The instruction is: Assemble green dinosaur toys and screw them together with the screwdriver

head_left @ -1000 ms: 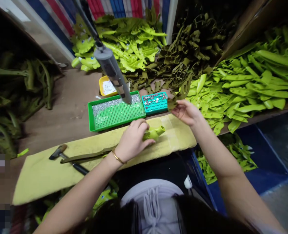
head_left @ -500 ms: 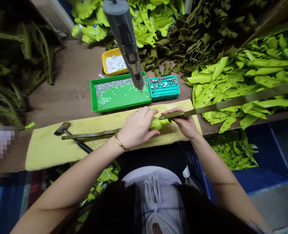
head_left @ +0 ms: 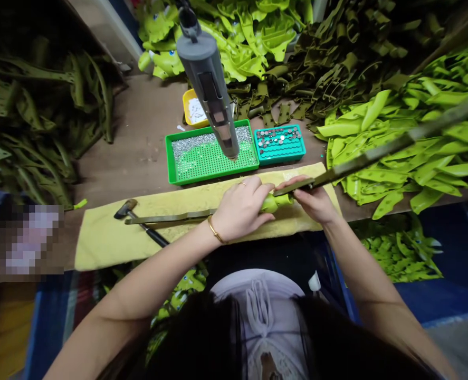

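My left hand (head_left: 242,209) is closed over a lime-green plastic piece (head_left: 271,203), gripping it from above. Past that wrist a long olive strip (head_left: 170,217) runs left over a yellow cloth (head_left: 99,232); whether it joins the green piece is hidden. In my right hand (head_left: 317,202) fingers and thumb clasp a second olive strip (head_left: 360,161), whose near end lies against the green piece. Its far part slants up to the right, above a heap of green parts. A black-handled hammer (head_left: 154,235) rests on the cloth under the left strip.
A grey power screwdriver (head_left: 208,79) hangs over a green tray (head_left: 170,169) of small metal screws. Beside it are a teal tray (head_left: 281,156) of round metal pieces and a yellow tub (head_left: 188,113). Olive parts (head_left: 31,105) and lime-green parts (head_left: 395,137) are heaped at the sides.
The whole view has shifted, so the bench appears further right. The right-hand strip slants up more steeply at its far end. Both hands keep the same grip.
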Motion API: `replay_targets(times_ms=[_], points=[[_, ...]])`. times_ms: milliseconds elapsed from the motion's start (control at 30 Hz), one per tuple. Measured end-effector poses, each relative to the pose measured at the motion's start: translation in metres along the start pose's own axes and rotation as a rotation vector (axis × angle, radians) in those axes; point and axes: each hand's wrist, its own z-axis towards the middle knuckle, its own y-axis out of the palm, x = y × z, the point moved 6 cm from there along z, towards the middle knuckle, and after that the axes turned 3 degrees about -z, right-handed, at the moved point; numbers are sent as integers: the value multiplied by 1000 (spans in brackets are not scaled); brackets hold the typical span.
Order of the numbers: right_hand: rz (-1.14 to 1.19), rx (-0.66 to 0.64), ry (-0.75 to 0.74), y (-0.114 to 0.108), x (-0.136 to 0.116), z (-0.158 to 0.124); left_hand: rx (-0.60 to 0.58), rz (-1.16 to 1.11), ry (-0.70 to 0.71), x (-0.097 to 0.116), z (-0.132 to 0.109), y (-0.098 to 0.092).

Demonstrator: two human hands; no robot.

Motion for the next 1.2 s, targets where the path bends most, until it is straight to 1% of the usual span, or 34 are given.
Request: replay_targets(times_ms=[67,167,233,267,300,367,433,467,500,567,633,700,733,800,867,900,967,1000,1033,1067,1100,1133,1200], points=[[22,19,22,4,5,0,7,-11,2,-1,1,2],[17,32,34,17,13,-5,3,-26,6,-2,4,2],[-43,115,6,21,14,-11,-17,-12,7,-2,8,0],[-94,147,-13,20,13,-12,-36,5,18,-2,9,-2],[-170,145,-28,18,11,-11,-64,29,33,-3,11,-3],[-424,80,-61,8,2,0,-144,72,39,-7,14,-5],[-725,53,-91,-15,-12,30,-215,70,0,-17,15,-6],[-823,105,-104,-32,-22,50,-235,54,-25,-23,15,-6],[-863,155,-117,-48,-32,74,-246,33,-45,-27,15,-6],[-999,187,-154,-71,-49,127,-251,0,-60,-32,14,-7],[-1103,94,-158,-80,-54,176,-260,-16,-63,-33,14,-7],[-1179,-23,-131,-81,-51,212,-278,-29,-65,-32,14,-7],[-1229,-85,-106,-79,-47,224,-292,-34,-67,-32,15,-7],[-1378,-208,-44,-76,-38,238,-316,-43,-76,-32,17,-7],[-1539,-306,-15,-70,-32,242,-326,-53,-90,-34,19,-8],[-1595,-335,-28,-67,-32,241,-326,-57,-95,-35,19,-8],[-1649,-368,-76,-60,-37,235,-329,-62,-102,-35,20,-9],[-1639,-355,-105,-59,-43,231,-333,-64,-104,-35,21,-9],[-1600,-307,-139,-60,-50,224,-336,-68,-106,-35,21,-9],[-1533,-219,-183,-65,-60,216,-337,-74,-108,-36,21,-10],[-1441,-89,-242,-73,-71,203,-335,-86,-108,-37,22,-10],[-1330,68,-311,-83,-82,186,-333,-103,-107,-38,23,-9],[-1083,359,-425,-105,-96,138,-332,-143,-113,-42,28,-8]])
